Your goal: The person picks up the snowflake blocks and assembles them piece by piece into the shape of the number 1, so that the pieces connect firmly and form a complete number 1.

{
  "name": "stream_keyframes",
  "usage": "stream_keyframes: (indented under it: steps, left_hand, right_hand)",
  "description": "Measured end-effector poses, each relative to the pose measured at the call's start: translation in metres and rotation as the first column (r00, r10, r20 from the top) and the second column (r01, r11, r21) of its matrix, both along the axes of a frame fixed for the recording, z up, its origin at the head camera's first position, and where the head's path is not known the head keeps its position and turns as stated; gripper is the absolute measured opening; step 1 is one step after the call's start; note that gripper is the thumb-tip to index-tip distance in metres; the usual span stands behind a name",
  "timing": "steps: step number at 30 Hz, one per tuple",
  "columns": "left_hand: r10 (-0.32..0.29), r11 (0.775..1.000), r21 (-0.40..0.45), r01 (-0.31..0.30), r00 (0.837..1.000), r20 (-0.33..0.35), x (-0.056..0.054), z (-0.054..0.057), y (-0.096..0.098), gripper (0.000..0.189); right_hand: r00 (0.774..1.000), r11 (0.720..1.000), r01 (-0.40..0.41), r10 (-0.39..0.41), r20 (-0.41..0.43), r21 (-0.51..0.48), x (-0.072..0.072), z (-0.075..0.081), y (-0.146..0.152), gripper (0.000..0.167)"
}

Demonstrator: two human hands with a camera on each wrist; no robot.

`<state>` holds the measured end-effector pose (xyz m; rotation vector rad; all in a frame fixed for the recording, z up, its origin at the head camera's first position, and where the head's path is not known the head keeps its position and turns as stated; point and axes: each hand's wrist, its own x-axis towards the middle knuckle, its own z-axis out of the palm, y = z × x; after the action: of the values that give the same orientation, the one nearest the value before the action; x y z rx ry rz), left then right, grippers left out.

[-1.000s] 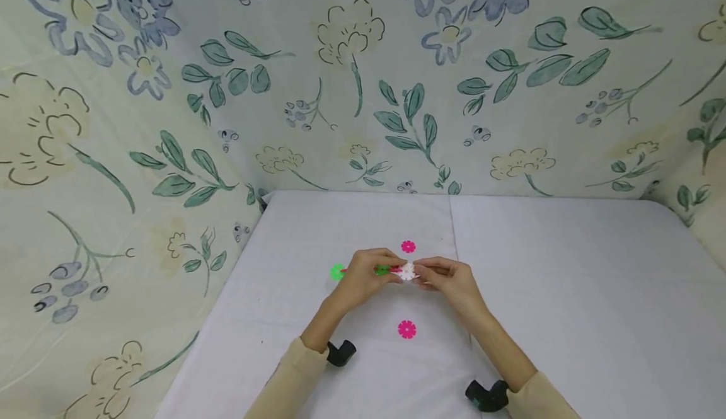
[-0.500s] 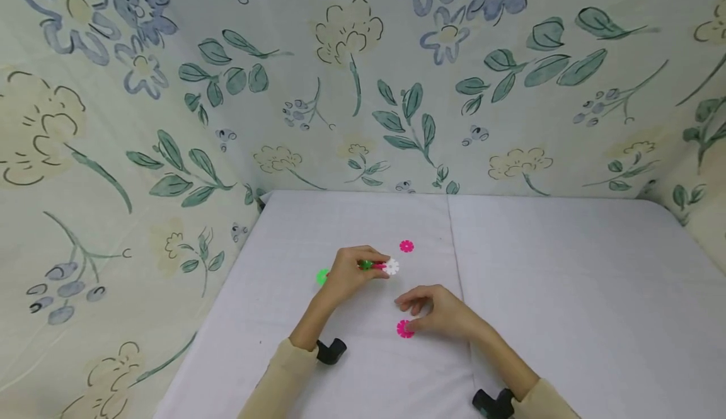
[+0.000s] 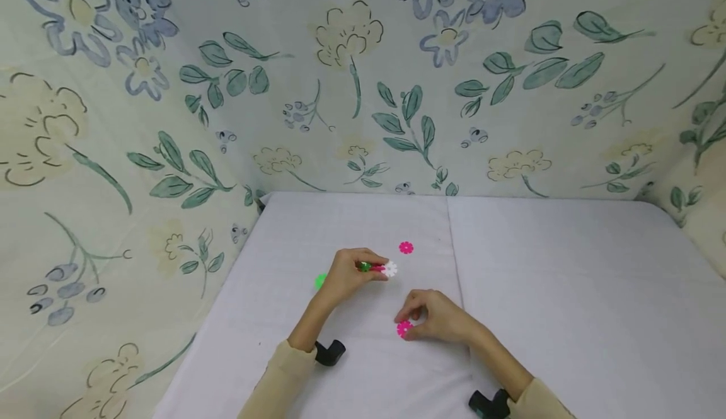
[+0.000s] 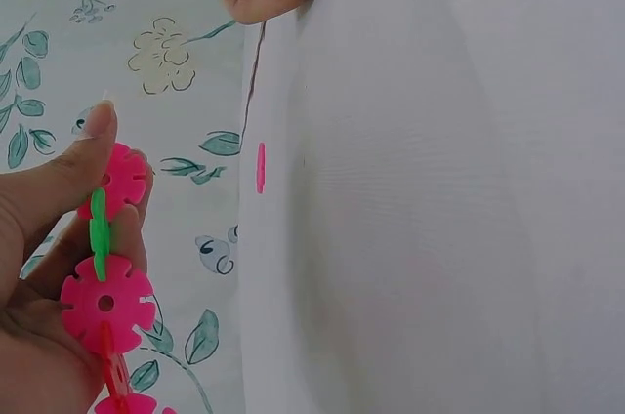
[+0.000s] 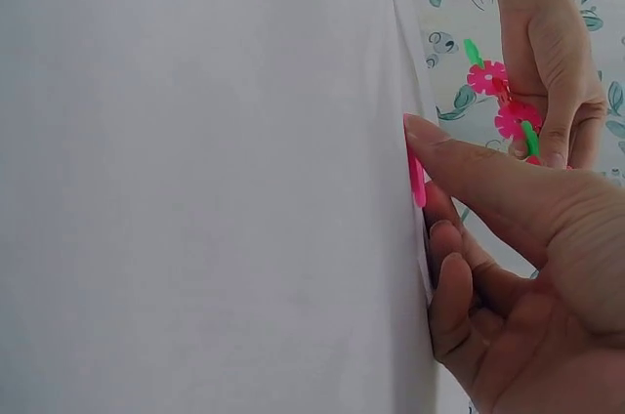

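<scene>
My left hand point(image 3: 347, 277) holds a chain of slotted snowflake discs above the table. In the left wrist view a pink disc point(image 4: 107, 309) joins a green disc point(image 4: 100, 233) edge to edge, with thumb and fingers around the upper part. A white disc point(image 3: 389, 269) is at the chain's right end in the head view, and a bright green disc point(image 3: 320, 281) shows past the hand at its left. My right hand point(image 3: 441, 318) pinches a loose pink disc point(image 3: 403, 329) at the table surface, thumb on one edge; its fingertips are partly hidden.
Another pink disc point(image 3: 406, 247) lies flat farther back on the white-covered table point(image 3: 556, 293). A cloth seam runs right of the discs. Behind and to the left hangs a floral curtain point(image 3: 351, 91). Black wrist-camera mounts point(image 3: 331, 353) sit at both wrists.
My right hand has left the white disc, come down toward the near pink disc and closed its fingers around it. My left hand has shifted slightly left with the chain.
</scene>
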<state>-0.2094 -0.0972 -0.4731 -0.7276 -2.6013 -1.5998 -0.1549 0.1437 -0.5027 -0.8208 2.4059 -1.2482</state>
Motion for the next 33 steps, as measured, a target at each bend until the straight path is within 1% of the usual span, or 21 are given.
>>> stream_keyframes:
  steps: [3,7,9,12,14,15,17,19,20,21,23,26,29,31,33]
  left_hand:
    - [-0.011,1.000,0.007,0.011,1.000,0.005,0.000,0.000,0.002,0.027]
    - [-0.018,1.000,0.015,0.018,0.999,0.028,0.001,0.001,0.003,0.028]
    - [-0.021,1.000,0.017,0.021,0.999,0.038,0.001,0.001,0.003,0.028]
    - [-0.027,0.999,0.019,0.027,0.999,0.047,0.003,0.001,0.003,0.028]
    - [-0.033,0.999,0.015,0.032,0.998,0.047,0.003,0.000,0.003,0.027]
    - [-0.036,0.999,0.012,0.035,0.998,0.043,0.003,0.000,0.002,0.027]
    - [-0.043,0.999,0.006,0.042,0.998,0.040,0.003,0.000,0.002,0.027]
    - [-0.051,0.999,0.000,0.051,0.998,0.037,0.003,0.000,0.003,0.027]
    - [-0.056,0.998,-0.001,0.056,0.998,0.036,0.003,0.001,0.003,0.027]
    - [-0.059,0.998,-0.004,0.060,0.998,0.034,0.004,0.001,0.004,0.026]
    - [-0.063,0.998,-0.006,0.063,0.997,0.034,0.004,0.003,0.005,0.026]
    - [-0.067,0.998,-0.007,0.068,0.997,0.030,0.005,0.005,0.007,0.026]
    - [-0.083,0.996,-0.014,0.083,0.996,0.024,0.005,0.008,0.009,0.026]
    - [-0.094,0.995,-0.025,0.094,0.995,0.022,0.005,0.008,0.010,0.026]
    - [-0.099,0.995,-0.031,0.099,0.995,0.021,0.004,0.009,0.010,0.026]
  right_hand:
    - [1.000,1.000,0.004,-0.003,-0.020,0.016,0.000,-0.001,0.001,0.020]
    - [1.000,1.000,0.021,-0.021,-0.021,0.021,-0.001,-0.001,0.004,0.022]
    - [1.000,1.000,0.026,-0.026,-0.008,0.016,-0.003,-0.001,0.006,0.023]
    - [0.999,1.000,0.029,-0.029,0.021,0.003,-0.005,0.000,0.009,0.020]
    - [0.996,0.999,0.034,-0.033,0.079,-0.021,-0.006,0.002,0.012,0.018]
    - [0.993,0.998,0.046,-0.042,0.110,-0.041,-0.007,0.003,0.014,0.017]
    - [0.982,0.991,0.096,-0.080,0.172,-0.089,-0.008,0.006,0.018,0.016]
    - [0.968,0.973,0.167,-0.131,0.215,-0.159,-0.010,0.008,0.021,0.018]
    - [0.964,0.960,0.201,-0.159,0.215,-0.193,-0.011,0.009,0.022,0.021]
    - [0.959,0.945,0.234,-0.185,0.214,-0.228,-0.012,0.010,0.023,0.023]
    - [0.955,0.918,0.276,-0.229,0.185,-0.286,-0.013,0.011,0.023,0.029]
    - [0.956,0.889,0.291,-0.264,0.125,-0.354,-0.015,0.012,0.022,0.034]
    - [0.955,0.871,0.287,-0.294,0.045,-0.398,-0.015,0.012,0.019,0.031]
    - [0.948,0.864,0.287,-0.317,-0.005,-0.414,-0.014,0.013,0.018,0.028]
    - [0.941,0.860,0.290,-0.336,-0.037,-0.419,-0.014,0.013,0.017,0.027]
